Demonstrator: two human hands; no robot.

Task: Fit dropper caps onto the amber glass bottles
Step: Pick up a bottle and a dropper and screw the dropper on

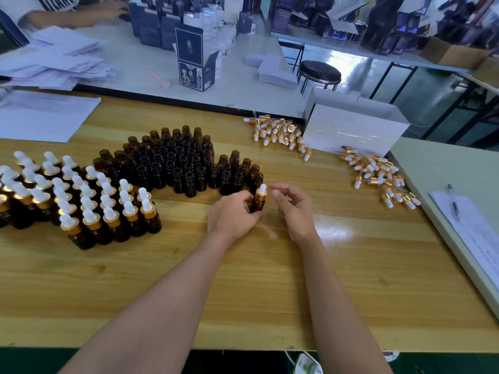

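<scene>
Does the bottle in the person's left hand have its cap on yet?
On. A dropper cap sits atop the bottle in the left hand. Screwed tight? Cannot tell.

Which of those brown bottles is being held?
The small amber glass bottle with a gold-collared white dropper cap, gripped by the left hand, alone in front of the uncapped bottles.

The person is appearing only as two long, slim forearms and two hands. Both forearms are showing bare along the whole length that the picture is covering, from the bottom edge up to the wrists. The bare left hand [232,214] and the bare right hand [294,209] are showing narrow wrists and slender fingers. Whether the person is wearing sleeves higher up, the view is not telling.
</scene>
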